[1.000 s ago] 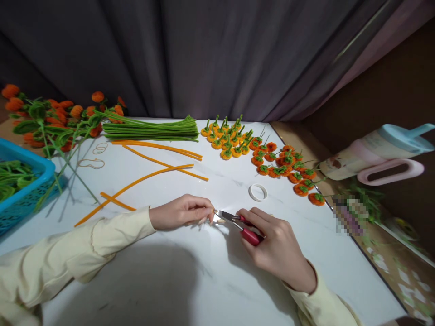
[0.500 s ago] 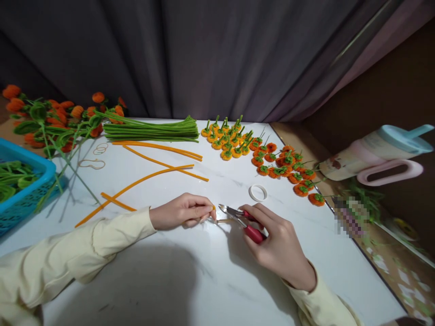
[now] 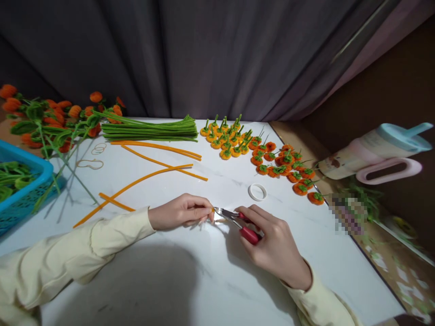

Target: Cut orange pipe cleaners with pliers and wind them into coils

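Note:
Between the thumb and fingers of my left hand [image 3: 186, 211] is a small orange pipe cleaner piece [image 3: 213, 209]; only its tip shows, and the fingers hide the rest. My right hand [image 3: 272, 240] is wrapped round the red handles of cutting pliers [image 3: 249, 234]. The metal jaws point left and meet the orange tip at my left fingertips. Whether the blades have closed on it I cannot tell. Just beyond the pliers a white ring of tape [image 3: 257, 192] lies on the table. Orange pipe cleaners [image 3: 136, 179] lie loose beyond my left forearm.
Behind lie a bundle of green pipe cleaners [image 3: 149, 130], yellow flower heads [image 3: 226, 140] and orange flower heads [image 3: 285, 158]. A blue basket [image 3: 44, 176] and finished orange flowers [image 3: 50, 115] are at left. A tumbler [image 3: 370, 151] stands right, beyond the white table's edge.
My right hand has moved slightly left, bringing the pliers' jaws from a small gap to the orange tip at my left fingers. The left hand keeps its pinch.

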Action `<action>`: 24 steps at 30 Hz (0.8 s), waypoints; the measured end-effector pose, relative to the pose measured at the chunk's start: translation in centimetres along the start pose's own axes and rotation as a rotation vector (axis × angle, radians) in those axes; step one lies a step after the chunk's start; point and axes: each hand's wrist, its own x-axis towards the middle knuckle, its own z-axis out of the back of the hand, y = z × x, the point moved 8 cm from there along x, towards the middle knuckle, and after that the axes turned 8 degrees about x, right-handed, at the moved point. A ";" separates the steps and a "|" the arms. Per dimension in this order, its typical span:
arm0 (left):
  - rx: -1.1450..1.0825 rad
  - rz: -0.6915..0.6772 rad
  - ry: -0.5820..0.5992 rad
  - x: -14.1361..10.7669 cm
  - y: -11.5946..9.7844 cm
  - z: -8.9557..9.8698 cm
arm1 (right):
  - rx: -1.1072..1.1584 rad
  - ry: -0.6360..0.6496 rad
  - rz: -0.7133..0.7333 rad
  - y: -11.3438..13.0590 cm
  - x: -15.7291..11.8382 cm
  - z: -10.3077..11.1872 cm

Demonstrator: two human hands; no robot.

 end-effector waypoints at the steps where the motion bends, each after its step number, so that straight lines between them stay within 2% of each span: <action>1: 0.009 -0.001 0.001 0.0 0.0 0.0 | -0.003 -0.001 0.002 0.0 0.0 0.0; 24: 0.062 -0.016 0.004 0.0 -0.3 0.0 | 0.014 -0.026 0.019 0.2 0.1 0.0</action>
